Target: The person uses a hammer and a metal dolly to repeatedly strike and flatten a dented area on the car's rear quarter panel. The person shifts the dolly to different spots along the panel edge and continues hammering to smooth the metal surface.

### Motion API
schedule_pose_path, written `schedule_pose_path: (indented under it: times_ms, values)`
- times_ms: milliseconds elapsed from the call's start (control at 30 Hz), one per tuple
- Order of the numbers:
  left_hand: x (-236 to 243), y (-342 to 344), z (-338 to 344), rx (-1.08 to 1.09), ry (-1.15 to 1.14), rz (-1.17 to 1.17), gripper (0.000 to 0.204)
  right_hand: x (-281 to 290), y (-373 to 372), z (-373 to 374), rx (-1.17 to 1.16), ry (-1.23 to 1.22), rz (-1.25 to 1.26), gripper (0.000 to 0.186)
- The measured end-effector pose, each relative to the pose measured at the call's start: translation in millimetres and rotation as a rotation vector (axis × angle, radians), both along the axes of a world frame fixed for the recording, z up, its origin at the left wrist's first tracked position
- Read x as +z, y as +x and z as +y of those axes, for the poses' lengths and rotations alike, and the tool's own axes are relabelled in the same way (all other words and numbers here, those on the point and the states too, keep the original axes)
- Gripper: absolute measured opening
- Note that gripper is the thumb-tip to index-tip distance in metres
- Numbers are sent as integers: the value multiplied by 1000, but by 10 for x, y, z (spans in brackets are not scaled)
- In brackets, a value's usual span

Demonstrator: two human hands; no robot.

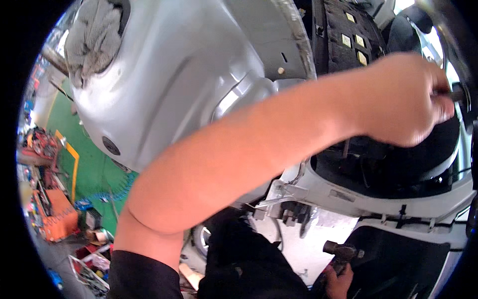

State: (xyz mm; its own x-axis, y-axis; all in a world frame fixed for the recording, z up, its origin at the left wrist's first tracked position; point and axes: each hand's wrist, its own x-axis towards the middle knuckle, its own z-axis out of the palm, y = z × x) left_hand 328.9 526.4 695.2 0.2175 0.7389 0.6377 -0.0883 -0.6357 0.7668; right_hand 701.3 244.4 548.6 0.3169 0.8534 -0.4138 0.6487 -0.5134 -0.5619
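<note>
My left arm stretches across the view to the right. My left hand point(406, 102) is closed at the far right on a dark, slim part point(454, 94); what it is I cannot make out. Low at the right, my right hand point(339, 283) is wrapped around the handle of a hammer point(343, 250), its dark head pointing left. The hammer is in front of a car's open door area. Under my left forearm lies a bare silver-grey car body panel point(164, 65), partly hidden by the arm.
A grey cloth point(94, 40) is stuffed in an opening of the panel. The car's dark interior point(343, 30) shows at upper right, above a pale door sill point(343, 194). On the green floor point(92, 169) at left stand an orange case point(59, 217) and a yellow bar point(74, 174).
</note>
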Motion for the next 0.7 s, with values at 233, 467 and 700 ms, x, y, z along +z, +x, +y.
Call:
schedule_pose_path:
  times_ms: [233,467,700]
  values:
    - [267,183,101,-342,-192,-172,26,-72,89,-221,230,173,-108,30]
    - [-173,457,-28,-198,-120,146,17,38,195,-373,135,-11,-282,40]
    - [-630,813,-154,105,464,483,26,-141,314,-370,137,30,-245,36]
